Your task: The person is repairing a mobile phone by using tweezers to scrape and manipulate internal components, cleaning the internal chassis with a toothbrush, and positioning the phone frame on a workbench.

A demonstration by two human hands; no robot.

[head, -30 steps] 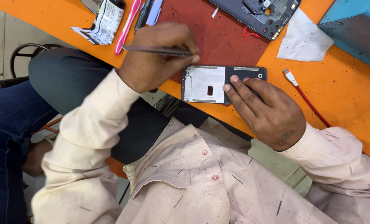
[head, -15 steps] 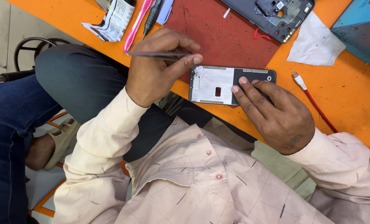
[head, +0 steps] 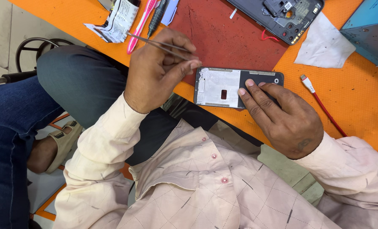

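Note:
My left hand (head: 155,72) grips thin metal tweezers (head: 155,42); its fingertips sit at the left end of an opened phone frame (head: 218,87). The frame lies on the near edge of the orange table (head: 358,106), with a white inner panel and a dark right end. My right hand (head: 282,114) rests flat on that dark end, fingers spread, pinning the frame down.
A dark red work mat (head: 223,38) lies beyond the frame. Another opened phone body (head: 282,17) sits at the far side, with a white cloth (head: 324,46) and a blue box (head: 367,29) to its right. A red cable (head: 324,110), a pink tool (head: 140,25) and crumpled paper (head: 117,21) are nearby.
My left hand has tilted the tweezers and brought its fingertips against the left end of the frame. My right hand keeps pressing the frame's right end.

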